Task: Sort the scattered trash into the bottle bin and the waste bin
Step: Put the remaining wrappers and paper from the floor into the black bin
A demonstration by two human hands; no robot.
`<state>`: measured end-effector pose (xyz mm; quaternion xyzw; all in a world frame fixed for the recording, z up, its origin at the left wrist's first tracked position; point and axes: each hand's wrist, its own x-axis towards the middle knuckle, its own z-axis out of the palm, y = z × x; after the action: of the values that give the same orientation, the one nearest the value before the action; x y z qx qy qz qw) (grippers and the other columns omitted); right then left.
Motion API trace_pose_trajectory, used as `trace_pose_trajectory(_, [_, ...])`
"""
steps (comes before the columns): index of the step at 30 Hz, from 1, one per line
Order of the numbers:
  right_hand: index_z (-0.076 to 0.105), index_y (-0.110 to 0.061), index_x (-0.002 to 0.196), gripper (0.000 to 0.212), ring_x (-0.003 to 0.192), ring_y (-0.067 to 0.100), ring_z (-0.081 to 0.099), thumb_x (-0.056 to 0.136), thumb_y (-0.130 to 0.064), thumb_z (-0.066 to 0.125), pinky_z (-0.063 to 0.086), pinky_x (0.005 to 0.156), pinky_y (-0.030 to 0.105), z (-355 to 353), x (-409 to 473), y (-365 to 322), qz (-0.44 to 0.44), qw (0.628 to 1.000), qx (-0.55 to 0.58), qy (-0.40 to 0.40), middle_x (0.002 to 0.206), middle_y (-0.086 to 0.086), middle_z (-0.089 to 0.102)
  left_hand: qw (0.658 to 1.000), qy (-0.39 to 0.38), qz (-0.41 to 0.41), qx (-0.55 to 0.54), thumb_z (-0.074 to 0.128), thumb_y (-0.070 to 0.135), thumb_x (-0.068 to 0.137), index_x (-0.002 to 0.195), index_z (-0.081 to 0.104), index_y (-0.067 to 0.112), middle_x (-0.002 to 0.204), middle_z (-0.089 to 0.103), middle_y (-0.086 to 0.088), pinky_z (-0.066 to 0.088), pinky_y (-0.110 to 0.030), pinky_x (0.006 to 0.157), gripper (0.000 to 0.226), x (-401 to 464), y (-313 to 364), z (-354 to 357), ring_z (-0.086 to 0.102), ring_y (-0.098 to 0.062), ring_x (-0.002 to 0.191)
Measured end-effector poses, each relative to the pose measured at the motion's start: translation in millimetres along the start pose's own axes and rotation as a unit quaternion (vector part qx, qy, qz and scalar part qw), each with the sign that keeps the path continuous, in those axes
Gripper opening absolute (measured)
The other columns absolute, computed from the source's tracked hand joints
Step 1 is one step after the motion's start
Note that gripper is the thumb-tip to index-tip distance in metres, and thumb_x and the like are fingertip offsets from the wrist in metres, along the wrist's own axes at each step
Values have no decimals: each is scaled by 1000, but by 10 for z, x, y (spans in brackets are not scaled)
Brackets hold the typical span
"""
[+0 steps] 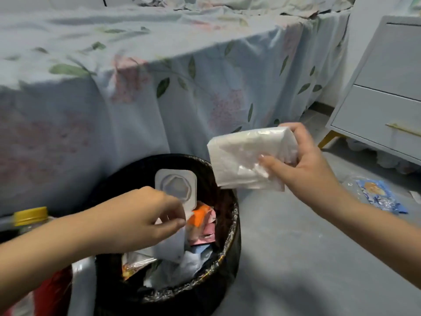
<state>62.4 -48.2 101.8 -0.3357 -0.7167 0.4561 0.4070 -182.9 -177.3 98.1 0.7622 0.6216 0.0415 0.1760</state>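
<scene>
A round waste bin (230, 242) lined with a black bag stands on the floor in front of the bed, holding wrappers and paper. Over its opening, my left hand (145, 220) pinches the lower edge of a white square plastic cup (176, 187), bottom facing me. To the right of the bin and a little higher, my right hand (305, 163) grips a white, crinkled tissue pack (246, 160). A bottle with a yellow cap (30, 215) pokes up at the far left behind my left forearm, next to a second grey bin (82, 288).
A blue snack wrapper (378, 196) lies on the grey floor at the right. The bed with a floral sheet (159, 87) fills the back. A pale nightstand (387, 106) with gold legs stands at the right.
</scene>
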Motion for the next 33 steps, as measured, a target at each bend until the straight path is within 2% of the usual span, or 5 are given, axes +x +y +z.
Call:
trace_pose_trajectory(5, [44, -30, 104, 36, 88, 11, 49, 77, -14, 63, 45, 59, 27, 661, 331, -79, -363, 858, -334, -143, 102, -7, 50, 987, 18, -9, 158, 33, 53, 89, 104, 54, 34, 102, 63, 12, 44, -28, 71, 33, -194, -206, 276, 61, -12, 95])
trace_pose_trajectory(10, [45, -27, 104, 50, 84, 27, 48, 64, -6, 66, 30, 39, 27, 1231, 401, 394, -450, 676, -513, -278, 102, 6, 55, 967, 7, -32, 254, 38, 46, 91, 96, 58, 21, 98, 64, 0, 36, -30, 64, 33, -221, -309, 296, 62, -27, 91])
trace_pose_trajectory(23, [40, -24, 138, 67, 119, 24, 50, 79, -35, 68, 43, 100, 38, 1504, 285, 578, -29, 603, -509, -613, 134, 4, 50, 963, -42, -75, 255, 42, 44, 91, 90, 60, 18, 99, 65, -5, 37, -30, 66, 32, -207, -254, 259, 61, -33, 92])
trace_pose_trajectory(26, [45, -22, 137, 56, 113, 19, 51, 84, -26, 64, 42, 91, 26, 1460, 337, 376, 7, 626, -481, -614, 126, 1, 53, 972, -5, -58, 230, 41, 47, 92, 88, 59, 22, 94, 64, 0, 38, -29, 66, 31, -174, -199, 214, 61, -28, 90])
trace_pose_trajectory(33, [59, -10, 112, 49, 96, 22, 67, 84, 21, 33, 52, 90, 30, 515, 797, -72, 145, 890, -76, -424, 104, 9, 67, 990, 131, 40, 19, 44, 55, 81, 80, 64, 33, 83, 57, 15, 42, -25, 77, 30, 195, 167, -121, 52, -3, 80])
